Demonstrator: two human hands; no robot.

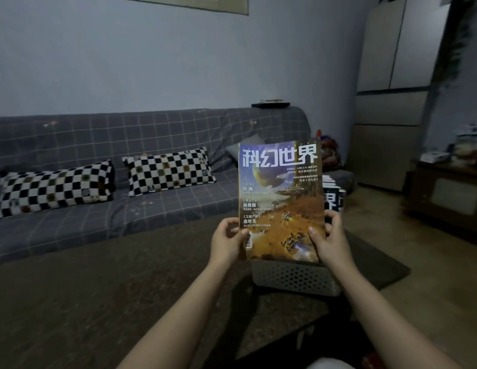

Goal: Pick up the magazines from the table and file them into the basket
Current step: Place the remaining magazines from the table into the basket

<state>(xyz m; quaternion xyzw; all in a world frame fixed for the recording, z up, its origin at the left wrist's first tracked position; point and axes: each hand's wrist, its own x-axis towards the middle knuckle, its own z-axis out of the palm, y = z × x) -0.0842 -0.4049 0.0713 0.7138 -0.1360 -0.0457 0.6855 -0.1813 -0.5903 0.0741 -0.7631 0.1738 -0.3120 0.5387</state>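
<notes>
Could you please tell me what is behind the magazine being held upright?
Behind the magazine, a stack of further magazines peeks out at its right edge. The rest of that stack is covered by it.

Dark table [378, 267] carries a white perforated basket [296, 279]; magazine stack [331, 194] behind.
</notes>
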